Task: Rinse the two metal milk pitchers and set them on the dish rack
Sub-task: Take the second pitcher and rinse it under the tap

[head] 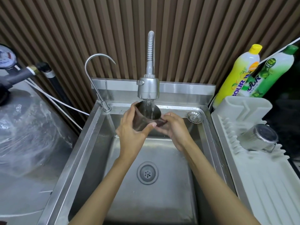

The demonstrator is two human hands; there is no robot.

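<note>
A metal milk pitcher (146, 116) is held over the steel sink (90, 151), tilted with its mouth up under the spray faucet (148, 86). Water runs from the faucet into it. My left hand (131, 132) wraps the pitcher's body from the left. My right hand (173, 129) grips its handle side on the right. A second metal pitcher (259, 138) lies upside down on the white dish rack (253, 176) to the right of the sink.
A thin gooseneck tap (97, 65) stands at the sink's back left corner. A strainer basket (194, 117) rests on the back right rim. Two dish soap bottles (238, 75) stand behind the rack. A plastic-wrapped tank (29, 127) sits on the left.
</note>
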